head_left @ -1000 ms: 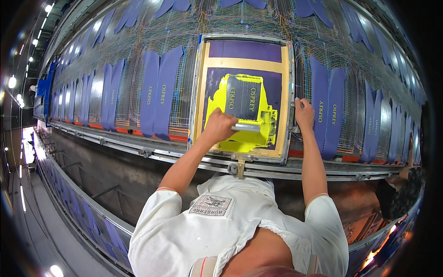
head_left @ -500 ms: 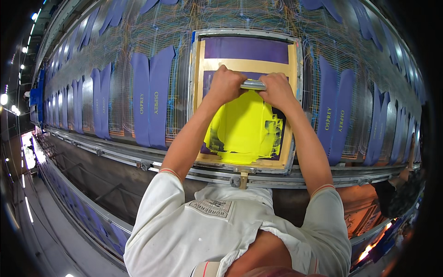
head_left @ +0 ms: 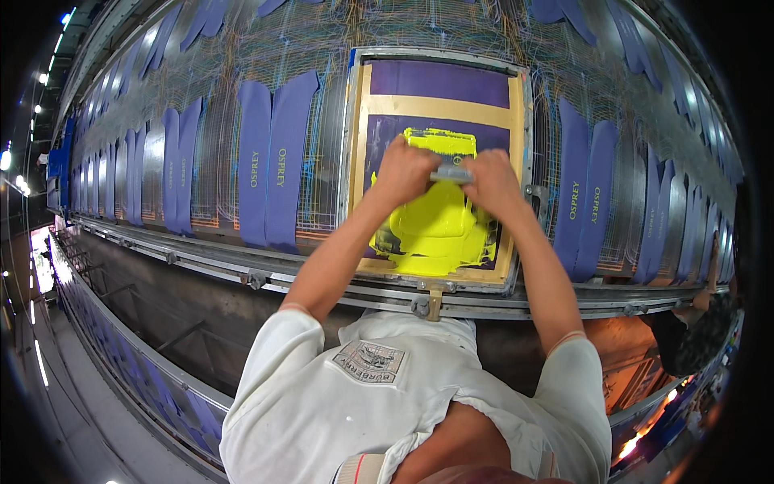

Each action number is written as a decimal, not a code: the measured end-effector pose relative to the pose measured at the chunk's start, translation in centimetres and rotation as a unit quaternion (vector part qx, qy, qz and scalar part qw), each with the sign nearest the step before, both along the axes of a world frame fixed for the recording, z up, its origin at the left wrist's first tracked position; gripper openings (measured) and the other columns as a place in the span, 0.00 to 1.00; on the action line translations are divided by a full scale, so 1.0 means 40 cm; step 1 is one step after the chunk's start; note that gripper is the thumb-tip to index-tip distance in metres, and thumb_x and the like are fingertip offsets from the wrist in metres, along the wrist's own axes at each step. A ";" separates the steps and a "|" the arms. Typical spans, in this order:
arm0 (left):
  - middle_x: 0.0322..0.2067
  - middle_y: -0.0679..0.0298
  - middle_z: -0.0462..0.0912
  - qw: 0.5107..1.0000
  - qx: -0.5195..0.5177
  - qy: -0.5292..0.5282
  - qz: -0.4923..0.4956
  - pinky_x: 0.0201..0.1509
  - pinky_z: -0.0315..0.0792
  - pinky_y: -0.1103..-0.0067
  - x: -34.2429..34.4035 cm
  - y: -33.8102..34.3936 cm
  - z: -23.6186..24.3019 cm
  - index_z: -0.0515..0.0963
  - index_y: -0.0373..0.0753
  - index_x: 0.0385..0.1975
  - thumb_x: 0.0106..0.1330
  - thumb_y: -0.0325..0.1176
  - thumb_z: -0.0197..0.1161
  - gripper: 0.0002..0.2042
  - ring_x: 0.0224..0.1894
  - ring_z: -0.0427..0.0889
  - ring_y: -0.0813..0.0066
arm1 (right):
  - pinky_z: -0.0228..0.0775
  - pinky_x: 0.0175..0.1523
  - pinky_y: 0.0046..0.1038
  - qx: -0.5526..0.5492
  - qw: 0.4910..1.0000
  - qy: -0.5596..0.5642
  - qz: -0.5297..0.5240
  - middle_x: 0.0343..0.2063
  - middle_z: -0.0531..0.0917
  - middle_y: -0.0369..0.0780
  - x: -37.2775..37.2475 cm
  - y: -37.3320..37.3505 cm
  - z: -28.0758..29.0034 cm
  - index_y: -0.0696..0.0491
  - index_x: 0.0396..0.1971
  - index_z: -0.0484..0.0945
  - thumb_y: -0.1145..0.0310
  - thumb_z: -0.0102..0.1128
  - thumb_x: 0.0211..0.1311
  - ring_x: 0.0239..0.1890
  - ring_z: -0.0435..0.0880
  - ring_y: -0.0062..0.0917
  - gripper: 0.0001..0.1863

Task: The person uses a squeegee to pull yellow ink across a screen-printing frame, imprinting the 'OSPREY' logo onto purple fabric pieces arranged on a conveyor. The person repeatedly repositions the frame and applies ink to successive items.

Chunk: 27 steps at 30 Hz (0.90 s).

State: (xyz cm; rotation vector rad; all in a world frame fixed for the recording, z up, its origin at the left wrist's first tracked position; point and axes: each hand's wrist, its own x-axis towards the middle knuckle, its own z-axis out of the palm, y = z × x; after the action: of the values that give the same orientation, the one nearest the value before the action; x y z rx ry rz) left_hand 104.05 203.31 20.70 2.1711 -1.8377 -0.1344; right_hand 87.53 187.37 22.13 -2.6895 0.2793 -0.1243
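Gripping the squeegee [head_left: 451, 174] at both ends, with left hand [head_left: 409, 169] and right hand [head_left: 493, 184] curled round it, over yellow ink [head_left: 435, 234] inside the screen [head_left: 443, 106]! Press evenly, hold one angle, stroke straight.

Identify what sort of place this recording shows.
Probably a screen-printing workshop: a framed screen smeared with yellow ink lies on a long table, where rows of purple pieces are laid out, several bearing small yellow print.
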 end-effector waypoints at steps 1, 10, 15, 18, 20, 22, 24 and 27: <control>0.25 0.65 0.83 1.000 0.003 -0.012 -0.002 0.42 0.68 0.66 0.040 -0.048 0.006 0.83 0.47 0.28 0.47 0.40 0.78 0.12 0.31 0.83 0.63 | 0.68 0.53 0.40 -0.009 1.000 -0.003 -0.001 0.26 0.84 0.43 0.044 -0.044 0.002 0.49 0.29 0.83 0.66 0.71 0.47 0.38 0.82 0.38 0.09; 0.21 0.65 0.84 0.999 0.013 0.032 0.017 0.45 0.70 0.68 0.143 -0.175 -0.020 0.84 0.47 0.26 0.47 0.43 0.79 0.12 0.27 0.82 0.61 | 0.73 0.50 0.44 0.036 0.999 0.025 -0.011 0.26 0.84 0.46 0.166 -0.174 -0.044 0.53 0.30 0.83 0.65 0.73 0.47 0.36 0.83 0.44 0.11; 0.23 0.63 0.84 0.999 -0.035 0.027 0.017 0.42 0.68 0.67 0.045 -0.064 -0.039 0.82 0.46 0.26 0.45 0.38 0.78 0.12 0.27 0.83 0.61 | 0.68 0.48 0.43 0.040 0.999 -0.020 0.016 0.26 0.81 0.46 0.065 -0.074 -0.052 0.52 0.30 0.82 0.69 0.70 0.46 0.37 0.81 0.43 0.10; 0.23 0.65 0.82 1.000 -0.002 0.018 0.022 0.41 0.68 0.67 -0.087 0.084 -0.030 0.81 0.47 0.28 0.42 0.34 0.77 0.13 0.29 0.83 0.62 | 0.67 0.47 0.43 0.073 0.997 0.016 0.011 0.28 0.81 0.44 -0.054 0.078 -0.032 0.49 0.30 0.80 0.72 0.71 0.42 0.36 0.80 0.43 0.12; 0.27 0.67 0.83 0.999 -0.013 0.041 0.022 0.43 0.68 0.68 -0.158 0.170 -0.017 0.82 0.47 0.30 0.42 0.33 0.77 0.14 0.32 0.83 0.64 | 0.70 0.50 0.44 0.056 0.998 0.008 0.014 0.30 0.83 0.44 -0.125 0.171 -0.006 0.51 0.34 0.82 0.69 0.74 0.43 0.39 0.82 0.42 0.15; 0.31 0.68 0.83 0.998 -0.017 0.050 0.028 0.45 0.68 0.69 -0.197 0.211 -0.005 0.82 0.46 0.32 0.41 0.31 0.76 0.15 0.36 0.83 0.66 | 0.70 0.54 0.43 0.122 0.992 -0.009 -0.013 0.35 0.84 0.45 -0.168 0.196 0.021 0.52 0.40 0.82 0.66 0.75 0.45 0.44 0.82 0.41 0.19; 0.36 0.69 0.83 0.998 -0.029 0.038 0.042 0.47 0.68 0.70 -0.213 0.226 0.005 0.82 0.46 0.34 0.42 0.30 0.75 0.16 0.40 0.82 0.67 | 0.70 0.58 0.42 0.240 0.968 -0.018 -0.064 0.40 0.85 0.45 -0.190 0.160 0.022 0.53 0.46 0.83 0.63 0.77 0.49 0.50 0.82 0.42 0.23; 0.38 0.68 0.83 0.997 -0.028 0.048 0.047 0.49 0.68 0.69 -0.210 0.213 0.011 0.82 0.47 0.36 0.42 0.29 0.74 0.18 0.44 0.81 0.67 | 0.71 0.57 0.42 -0.046 0.938 -0.147 -0.310 0.43 0.86 0.46 -0.214 -0.012 -0.031 0.54 0.46 0.82 0.59 0.70 0.61 0.49 0.83 0.44 0.18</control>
State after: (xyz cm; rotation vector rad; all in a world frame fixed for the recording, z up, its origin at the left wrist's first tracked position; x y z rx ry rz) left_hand 95.65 211.84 21.15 2.1684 -1.6659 -0.1614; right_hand 78.97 186.87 20.91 -2.5228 1.0340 -0.7340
